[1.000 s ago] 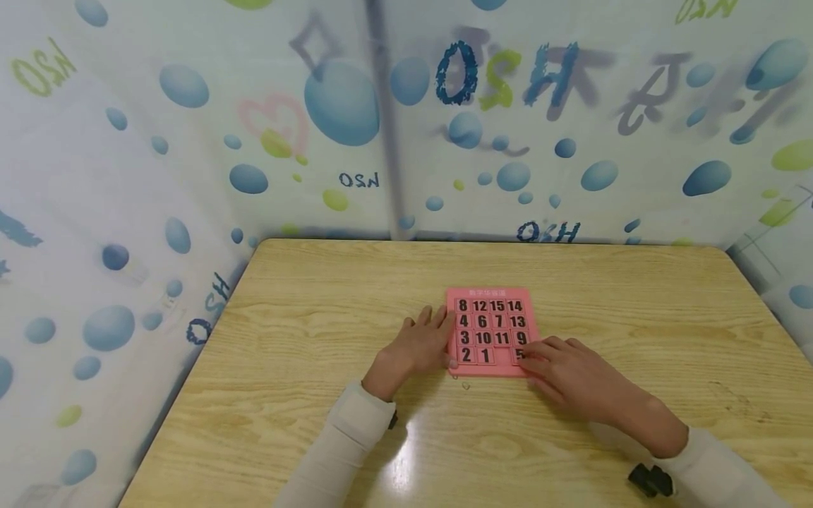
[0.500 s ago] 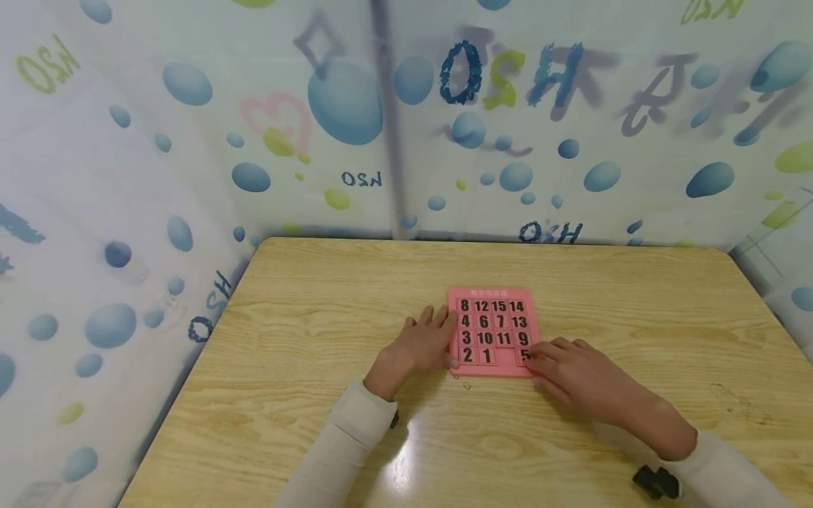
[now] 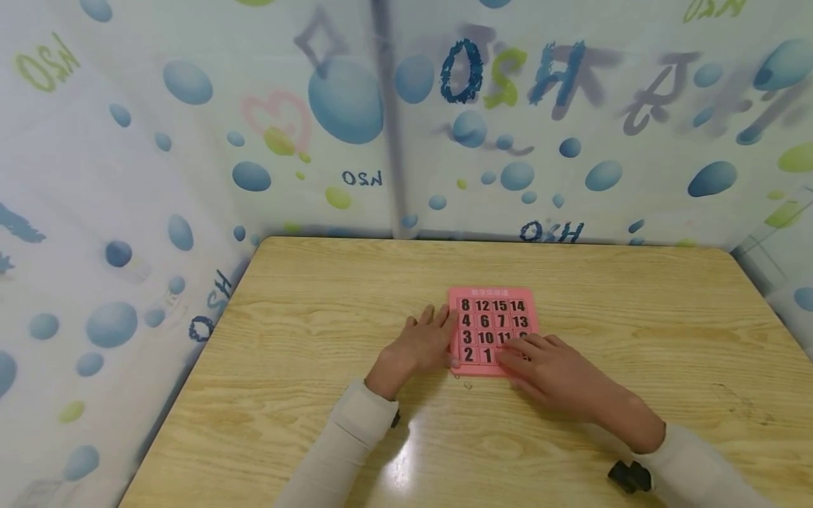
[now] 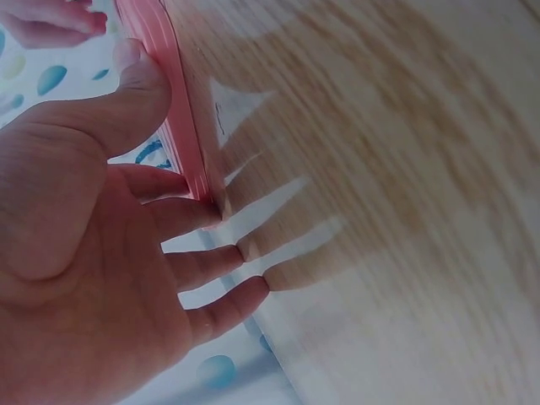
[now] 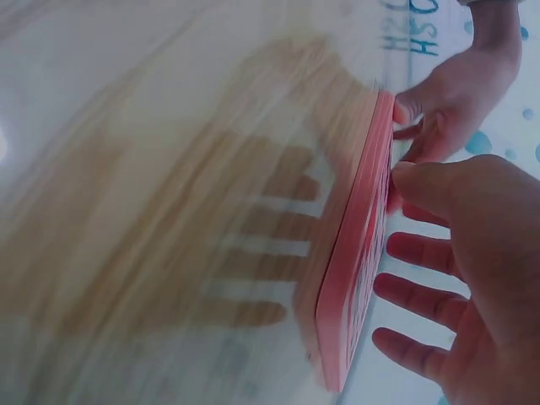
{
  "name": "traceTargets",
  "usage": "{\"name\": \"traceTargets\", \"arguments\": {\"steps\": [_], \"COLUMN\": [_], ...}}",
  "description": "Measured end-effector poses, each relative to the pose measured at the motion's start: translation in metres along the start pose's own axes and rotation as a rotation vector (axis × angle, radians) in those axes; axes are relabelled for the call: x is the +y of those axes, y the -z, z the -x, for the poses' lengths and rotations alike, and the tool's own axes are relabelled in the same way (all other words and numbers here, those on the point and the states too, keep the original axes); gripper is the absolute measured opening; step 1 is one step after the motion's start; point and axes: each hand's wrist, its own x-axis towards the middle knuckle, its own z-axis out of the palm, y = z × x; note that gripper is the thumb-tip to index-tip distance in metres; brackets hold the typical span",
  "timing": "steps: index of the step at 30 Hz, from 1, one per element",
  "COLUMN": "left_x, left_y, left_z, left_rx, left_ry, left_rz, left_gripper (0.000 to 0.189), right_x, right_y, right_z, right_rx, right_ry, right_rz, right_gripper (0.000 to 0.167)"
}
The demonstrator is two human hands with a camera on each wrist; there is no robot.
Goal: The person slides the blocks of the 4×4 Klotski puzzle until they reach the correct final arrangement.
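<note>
A pink number slide puzzle (image 3: 492, 292) lies flat on the wooden table, its tiles marked with black numerals. My left hand (image 3: 419, 346) rests along its left side, fingers spread and nearly straight. In the left wrist view, the thumb (image 4: 135, 76) lies against the frame's edge. Over the lower right corner of the puzzle, my right hand (image 3: 552, 370) reaches in with relaxed fingers, fingertips right beside the 1 tile (image 3: 488, 355). It covers most of the 9 and 5 tiles and the bottom-row place right of the 1. The right wrist view shows its fingers (image 5: 418, 299) extended above the tiles.
The wooden table (image 3: 305, 303) extends around the puzzle on all sides. A pale curtain (image 3: 425, 155) with blue and green drops stands behind its far edge and along the left. Light glares off the table front.
My right hand first drew slightly right with the 5 tile in view, then shifted left across the bottom row, covering the gap beside the 1. The left hand stays at the puzzle's side.
</note>
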Motion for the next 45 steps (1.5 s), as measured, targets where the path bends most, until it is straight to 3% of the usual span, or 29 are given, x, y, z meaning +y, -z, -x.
{"name": "traceTargets", "arguments": {"steps": [15,45], "left_x": [0.0,0.0], "left_y": [0.001,-0.001], "left_z": [0.0,-0.002], "left_rx": [-0.011,-0.01], "left_ry": [0.009,0.006], "left_rz": [-0.015,0.007], "left_gripper": [0.085,0.088], "right_x": [-0.011,0.0], "right_y": [-0.008,-0.004], "right_z": [-0.017,-0.001], "right_rx": [-0.032,-0.041], "right_ry": [0.04,0.026], "right_rz": [0.0,0.007], "right_gripper": [0.04,0.039]}}
